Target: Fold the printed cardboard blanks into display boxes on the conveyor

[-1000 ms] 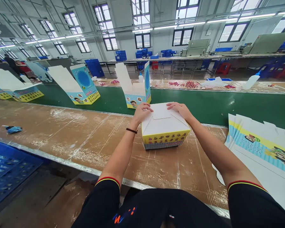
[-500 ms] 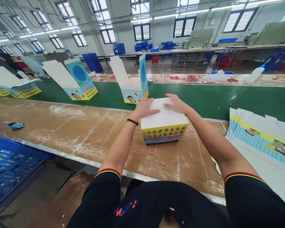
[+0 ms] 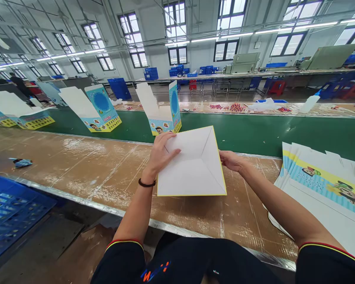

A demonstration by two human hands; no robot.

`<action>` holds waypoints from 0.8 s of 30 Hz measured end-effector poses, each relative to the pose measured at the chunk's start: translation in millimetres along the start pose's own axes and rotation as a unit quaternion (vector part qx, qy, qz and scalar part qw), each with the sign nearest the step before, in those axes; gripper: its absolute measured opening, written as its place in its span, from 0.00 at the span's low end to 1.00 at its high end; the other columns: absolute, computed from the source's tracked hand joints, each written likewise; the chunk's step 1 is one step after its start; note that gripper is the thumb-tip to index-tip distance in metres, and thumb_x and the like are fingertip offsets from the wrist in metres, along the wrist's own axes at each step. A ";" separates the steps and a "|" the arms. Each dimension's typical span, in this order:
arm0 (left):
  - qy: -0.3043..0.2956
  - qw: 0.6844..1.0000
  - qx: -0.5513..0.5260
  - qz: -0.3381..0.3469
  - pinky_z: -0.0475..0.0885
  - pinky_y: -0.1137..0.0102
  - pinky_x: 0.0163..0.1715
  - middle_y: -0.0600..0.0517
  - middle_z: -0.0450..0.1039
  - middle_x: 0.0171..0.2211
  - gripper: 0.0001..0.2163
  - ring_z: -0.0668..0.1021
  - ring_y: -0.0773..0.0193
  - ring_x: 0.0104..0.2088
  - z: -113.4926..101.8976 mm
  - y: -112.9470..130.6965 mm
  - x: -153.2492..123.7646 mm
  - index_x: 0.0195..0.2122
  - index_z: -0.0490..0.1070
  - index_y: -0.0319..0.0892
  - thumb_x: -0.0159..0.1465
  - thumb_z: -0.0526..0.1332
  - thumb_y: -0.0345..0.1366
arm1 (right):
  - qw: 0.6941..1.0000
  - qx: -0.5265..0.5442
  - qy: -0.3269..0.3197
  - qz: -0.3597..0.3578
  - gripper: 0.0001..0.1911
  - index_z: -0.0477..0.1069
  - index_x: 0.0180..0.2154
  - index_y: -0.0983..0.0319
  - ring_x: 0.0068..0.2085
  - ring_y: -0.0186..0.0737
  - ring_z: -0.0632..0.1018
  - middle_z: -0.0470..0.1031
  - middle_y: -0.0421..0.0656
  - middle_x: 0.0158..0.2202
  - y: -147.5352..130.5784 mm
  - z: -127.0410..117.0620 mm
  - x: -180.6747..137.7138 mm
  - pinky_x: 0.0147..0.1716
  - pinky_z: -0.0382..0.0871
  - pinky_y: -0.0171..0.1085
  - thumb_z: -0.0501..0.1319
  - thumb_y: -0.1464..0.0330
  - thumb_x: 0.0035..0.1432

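Carton (image 3: 192, 169) tipped up over the worktable (image 3: 91, 165), white folded bottom toward the camera. Left hand (image 3: 161, 152) rests on it, fingers spread flat; right hand (image 3: 231, 160) grips the right edge, fingertips probably behind. Risk: uneven pressure pops the flaps, or the carton slips toward the flat blanks (image 3: 322, 177).

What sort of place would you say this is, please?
Probably a packaging factory line: a green conveyor belt carries opened printed cartons, flat carton blanks lie stacked on the worktable, and a white-bottomed box is held up.
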State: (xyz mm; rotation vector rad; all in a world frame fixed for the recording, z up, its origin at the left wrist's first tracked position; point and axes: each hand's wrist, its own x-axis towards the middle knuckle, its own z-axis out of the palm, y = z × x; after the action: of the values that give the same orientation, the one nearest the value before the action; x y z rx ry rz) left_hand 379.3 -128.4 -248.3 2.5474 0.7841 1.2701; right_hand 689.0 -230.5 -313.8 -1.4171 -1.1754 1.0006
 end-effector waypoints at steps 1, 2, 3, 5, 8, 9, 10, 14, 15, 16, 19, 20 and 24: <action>0.032 0.999 0.001 0.006 0.66 0.53 0.65 0.45 0.75 0.57 0.22 0.72 0.51 0.61 -3.4 0.9 -3.2 0.56 0.72 0.47 0.67 0.61 0.53 | 1.000 0.029 0.009 -0.002 0.33 0.75 0.33 0.59 0.35 0.49 0.81 0.81 0.46 0.32 -12.2 -5.8 1.3 0.37 0.77 0.47 0.74 0.39 0.37; 0.067 0.998 0.002 0.010 0.66 0.53 0.65 0.45 0.76 0.56 0.21 0.73 0.51 0.60 -4.7 0.9 -5.2 0.55 0.72 0.46 0.68 0.60 0.53 | 0.998 0.063 0.023 -0.014 0.33 0.74 0.34 0.58 0.37 0.49 0.81 0.82 0.45 0.34 -26.7 -11.1 2.2 0.38 0.77 0.46 0.77 0.43 0.33; 0.104 0.994 0.002 0.010 0.66 0.53 0.65 0.45 0.76 0.55 0.20 0.73 0.51 0.60 -3.6 -0.3 -6.6 0.55 0.72 0.46 0.68 0.59 0.53 | 0.994 0.092 0.041 -0.041 0.32 0.73 0.34 0.57 0.38 0.48 0.81 0.81 0.43 0.36 -42.6 -15.6 2.4 0.40 0.77 0.46 0.79 0.46 0.32; 0.176 0.984 -0.002 -0.006 0.66 0.53 0.64 0.44 0.76 0.54 0.20 0.74 0.51 0.59 6.9 -6.2 -8.8 0.55 0.71 0.45 0.70 0.57 0.52 | 0.983 0.112 0.071 -0.124 0.31 0.72 0.36 0.56 0.41 0.47 0.81 0.81 0.41 0.39 -75.4 -22.0 2.0 0.44 0.77 0.47 0.80 0.50 0.34; 0.239 0.968 -0.019 -0.072 0.67 0.54 0.62 0.41 0.76 0.53 0.19 0.76 0.52 0.56 41.8 -19.2 -18.6 0.55 0.69 0.42 0.71 0.54 0.48 | 0.970 0.028 0.072 -0.231 0.27 0.73 0.38 0.56 0.43 0.47 0.80 0.80 0.41 0.40 -112.6 -28.9 6.1 0.45 0.77 0.47 0.78 0.50 0.41; 0.228 0.968 -0.022 -0.101 0.68 0.54 0.62 0.40 0.76 0.52 0.18 0.76 0.52 0.56 56.9 -22.7 -24.7 0.55 0.69 0.41 0.71 0.54 0.46 | 0.965 -0.015 0.066 -0.254 0.25 0.74 0.38 0.56 0.43 0.47 0.80 0.80 0.41 0.39 -119.0 -31.8 10.7 0.45 0.77 0.47 0.77 0.51 0.43; 0.197 0.971 -0.022 -0.131 0.68 0.53 0.61 0.39 0.76 0.52 0.17 0.77 0.51 0.55 72.6 -25.1 -32.0 0.54 0.70 0.40 0.70 0.55 0.44 | 0.959 -0.062 0.065 -0.271 0.22 0.75 0.37 0.57 0.44 0.48 0.80 0.80 0.42 0.39 -122.1 -35.5 17.4 0.46 0.76 0.47 0.75 0.52 0.46; -0.062 0.979 0.017 -0.193 0.68 0.49 0.61 0.39 0.77 0.51 0.16 0.77 0.47 0.56 125.3 -23.7 -64.3 0.52 0.73 0.41 0.64 0.62 0.39 | 0.908 -0.301 0.154 -0.246 0.08 0.79 0.37 0.59 0.44 0.51 0.80 0.81 0.42 0.38 -107.7 -56.1 56.7 0.49 0.73 0.47 0.65 0.63 0.55; -0.122 0.976 0.031 -0.176 0.67 0.48 0.62 0.40 0.77 0.52 0.16 0.76 0.46 0.57 133.2 -22.2 -70.2 0.51 0.74 0.42 0.63 0.64 0.39 | 0.886 -0.367 0.181 -0.217 0.09 0.80 0.39 0.59 0.44 0.52 0.80 0.82 0.43 0.38 -100.3 -61.6 66.8 0.50 0.72 0.48 0.63 0.65 0.57; -0.165 0.973 0.042 -0.154 0.65 0.47 0.63 0.40 0.76 0.53 0.17 0.75 0.45 0.59 138.6 -21.3 -74.5 0.52 0.74 0.44 0.62 0.65 0.38 | 0.864 -0.421 0.200 -0.188 0.12 0.81 0.41 0.58 0.46 0.54 0.80 0.82 0.44 0.39 -92.5 -66.6 75.9 0.51 0.71 0.49 0.61 0.67 0.58; -0.202 0.971 0.050 -0.121 0.64 0.47 0.64 0.42 0.76 0.55 0.17 0.75 0.47 0.59 143.8 -23.5 -79.2 0.52 0.74 0.46 0.62 0.65 0.38 | 0.824 -0.505 0.221 -0.133 0.16 0.82 0.44 0.58 0.50 0.58 0.79 0.83 0.49 0.42 -69.3 -76.8 95.5 0.55 0.66 0.54 0.57 0.69 0.60; -0.200 0.970 0.048 -0.128 0.65 0.47 0.63 0.42 0.76 0.55 0.16 0.75 0.47 0.58 143.5 -25.5 -79.3 0.52 0.74 0.46 0.62 0.64 0.38 | 0.820 -0.511 0.223 -0.127 0.16 0.82 0.44 0.58 0.50 0.58 0.78 0.83 0.50 0.42 -62.2 -78.2 99.7 0.56 0.65 0.55 0.57 0.70 0.60; -0.191 0.970 0.043 -0.146 0.67 0.48 0.62 0.42 0.76 0.54 0.16 0.76 0.46 0.57 142.3 -32.2 -79.4 0.52 0.75 0.46 0.62 0.64 0.38 | 0.816 -0.520 0.223 -0.121 0.19 0.81 0.48 0.60 0.54 0.58 0.77 0.82 0.54 0.48 -40.2 -73.6 107.4 0.59 0.63 0.56 0.54 0.73 0.62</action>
State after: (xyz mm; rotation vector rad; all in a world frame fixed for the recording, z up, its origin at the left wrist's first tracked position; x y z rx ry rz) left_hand 439.9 -134.7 -402.8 2.5040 1.0867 0.6447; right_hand 774.0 -137.3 -262.3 -2.0875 -1.5443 -0.2872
